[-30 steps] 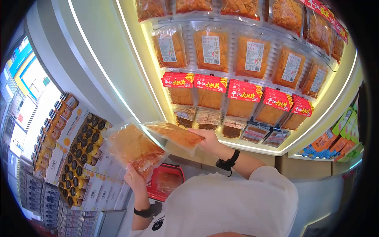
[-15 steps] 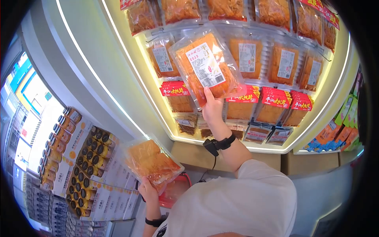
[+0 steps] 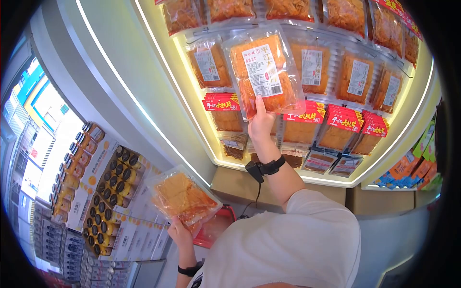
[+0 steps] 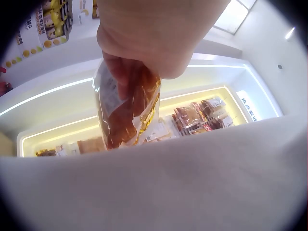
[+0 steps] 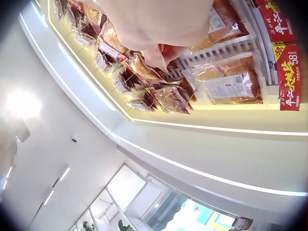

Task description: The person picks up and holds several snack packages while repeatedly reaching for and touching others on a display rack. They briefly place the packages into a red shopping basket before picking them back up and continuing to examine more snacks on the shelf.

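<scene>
My right hand [image 3: 261, 126] holds up a clear snack packet [image 3: 245, 91] by its lower edge, thumb across the front. This packet has flat orange-red pieces inside and a white printed label facing me, and it overlaps the hanging row behind it. Lower down on the left, my left hand [image 3: 180, 233] pinches the bottom edge of another snack packet [image 3: 180, 192], tilted, its label side turned away from me. In the left wrist view, fingers grip that packet [image 4: 120, 122]. The right wrist view shows my hand [image 5: 154, 21] at the rack, its packet mostly hidden.
A lit display rack holds rows of similar hanging packets [image 3: 355, 79] with red price cards [image 3: 343, 117]. Below my left hand's packet stands a red basket [image 3: 205, 241]. Boxes of dark-lidded jars [image 3: 113, 182] stand at the left, cardboard boxes [image 3: 379, 199] under the rack.
My right hand has raised its packet from beside the left one up in front of the rack, then turned it more upright. The left packet has shifted slightly down and right in view.
</scene>
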